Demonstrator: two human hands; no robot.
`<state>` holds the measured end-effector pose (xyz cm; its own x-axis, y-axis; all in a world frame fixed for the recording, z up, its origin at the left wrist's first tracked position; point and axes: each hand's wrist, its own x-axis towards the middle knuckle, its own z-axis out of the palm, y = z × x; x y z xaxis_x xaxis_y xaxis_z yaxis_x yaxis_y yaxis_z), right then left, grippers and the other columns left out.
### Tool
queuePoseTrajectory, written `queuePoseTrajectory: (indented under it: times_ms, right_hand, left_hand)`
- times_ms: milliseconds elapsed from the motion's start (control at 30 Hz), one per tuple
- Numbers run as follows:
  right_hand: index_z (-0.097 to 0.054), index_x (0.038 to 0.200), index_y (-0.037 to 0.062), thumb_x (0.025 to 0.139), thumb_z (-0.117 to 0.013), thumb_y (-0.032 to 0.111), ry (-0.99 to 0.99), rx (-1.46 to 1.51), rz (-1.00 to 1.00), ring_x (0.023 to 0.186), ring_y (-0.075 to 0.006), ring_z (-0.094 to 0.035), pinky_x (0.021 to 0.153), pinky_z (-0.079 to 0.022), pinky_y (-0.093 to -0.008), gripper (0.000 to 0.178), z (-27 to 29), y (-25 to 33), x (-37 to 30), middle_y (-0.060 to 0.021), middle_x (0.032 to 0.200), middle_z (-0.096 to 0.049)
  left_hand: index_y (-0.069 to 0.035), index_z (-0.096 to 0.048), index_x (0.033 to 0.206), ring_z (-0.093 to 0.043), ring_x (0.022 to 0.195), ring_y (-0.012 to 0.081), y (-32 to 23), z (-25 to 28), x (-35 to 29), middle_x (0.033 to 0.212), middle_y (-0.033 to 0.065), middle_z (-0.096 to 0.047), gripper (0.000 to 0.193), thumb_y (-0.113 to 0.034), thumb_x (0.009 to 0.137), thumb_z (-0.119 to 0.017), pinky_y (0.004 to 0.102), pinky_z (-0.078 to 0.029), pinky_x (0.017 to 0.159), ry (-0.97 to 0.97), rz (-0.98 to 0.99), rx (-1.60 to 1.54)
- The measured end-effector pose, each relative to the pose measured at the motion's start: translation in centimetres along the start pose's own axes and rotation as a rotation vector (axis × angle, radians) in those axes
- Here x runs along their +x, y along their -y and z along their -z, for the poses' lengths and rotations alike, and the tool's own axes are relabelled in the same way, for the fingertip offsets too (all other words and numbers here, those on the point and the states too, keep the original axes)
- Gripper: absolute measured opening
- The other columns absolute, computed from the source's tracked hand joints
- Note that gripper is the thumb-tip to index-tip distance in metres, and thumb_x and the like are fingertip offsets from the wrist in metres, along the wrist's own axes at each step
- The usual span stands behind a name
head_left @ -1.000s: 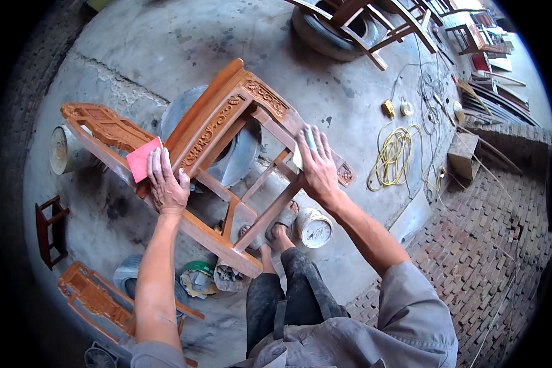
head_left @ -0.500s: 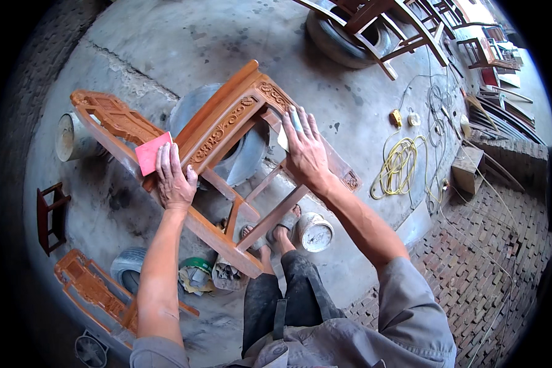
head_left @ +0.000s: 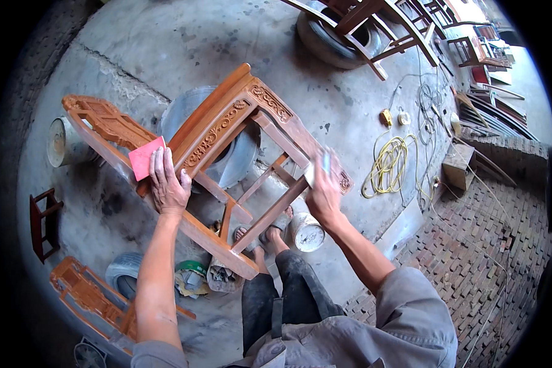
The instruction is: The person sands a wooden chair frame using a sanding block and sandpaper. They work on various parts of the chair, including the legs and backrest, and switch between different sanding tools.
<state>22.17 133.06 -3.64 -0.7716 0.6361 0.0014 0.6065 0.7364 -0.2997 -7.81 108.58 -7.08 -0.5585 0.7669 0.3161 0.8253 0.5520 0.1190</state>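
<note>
A carved brown wooden chair point(head_left: 210, 130) lies tilted before me, over a grey tyre point(head_left: 246, 153). On its left part, near the carved backrest point(head_left: 107, 119), rests my left hand point(head_left: 168, 195). Its fingers press a square pink sheet point(head_left: 143, 161), probably sandpaper, against the wood. My right hand point(head_left: 325, 195) is on the chair's right-hand rail, close to its small carved end point(head_left: 345, 183). A pale sheet point(head_left: 310, 175) shows beside its fingers, which are smeared by motion; something bluish-white is at one finger.
White buckets point(head_left: 308, 233) stand by my feet and at the left. More chairs point(head_left: 374, 27) rest on a tyre at the far right. A coiled yellow cable point(head_left: 389, 165) lies on the right floor. Another carved frame point(head_left: 86, 291) and a small stool point(head_left: 45, 224) are at the left.
My right hand has slid along the rail, toward me and to the right, with the pale sheet. My left hand stays on the pink sheet. The whole view has shifted slightly.
</note>
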Motion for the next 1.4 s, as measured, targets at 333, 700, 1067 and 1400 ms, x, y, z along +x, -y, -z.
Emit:
queuePoseTrajectory:
  times_ms: [333, 700, 1067, 1400]
  right_hand:
    - [-0.038, 0.151, -0.0092, 0.078, -0.060, 0.000, -0.033, -0.006, 0.048, 0.151, -0.0482, -0.030, 0.126, -0.023, -0.0553, 0.077, 0.6, -1.2, 0.0, -0.0362, 0.156, -0.036]
    - [-0.023, 0.159, -0.0083, 0.089, -0.049, -0.010, 0.291, 0.325, 0.058, 0.140, -0.0427, -0.049, 0.117, -0.038, -0.0463, 0.074, 6.5, -4.4, -9.1, -0.0286, 0.146, -0.054]
    - [-0.035, 0.155, 0.0076, 0.087, -0.056, 0.001, 0.558, 0.268, 0.244, 0.085, -0.0384, -0.070, 0.071, -0.058, -0.0482, 0.071, -2.0, 1.1, -11.5, -0.0220, 0.097, -0.069]
    - [-0.025, 0.160, 0.0011, 0.085, -0.055, -0.008, 0.298, 0.454, 0.086, 0.098, -0.0447, -0.068, 0.081, -0.056, -0.0485, 0.081, -1.7, 2.5, -8.7, -0.0273, 0.121, -0.067]
  left_hand:
    - [0.000, -0.037, 0.154, -0.037, 0.145, 0.0397, 0.1, 0.1, 0.1, 0.155, 0.0205, -0.040, 0.068, -0.018, 0.093, -0.059, 0.0501, -0.031, 0.122, -0.030, -0.003, -0.033]
    - [-0.005, -0.039, 0.155, -0.038, 0.144, 0.0369, 0.1, -0.1, 0.3, 0.153, 0.0183, -0.042, 0.069, -0.023, 0.093, -0.062, 0.0482, -0.034, 0.120, 0.000, 0.025, -0.026]
    - [-0.005, -0.040, 0.154, -0.040, 0.141, 0.0364, 0.1, -0.5, 0.7, 0.152, 0.0178, -0.044, 0.067, -0.024, 0.093, -0.059, 0.0479, -0.035, 0.119, -0.044, -0.028, 0.023]
    - [-0.005, -0.045, 0.150, -0.040, 0.140, 0.0387, 0.3, -1.0, 0.5, 0.150, 0.0181, -0.045, 0.065, -0.025, 0.091, -0.063, 0.0495, -0.038, 0.117, -0.076, -0.026, -0.034]
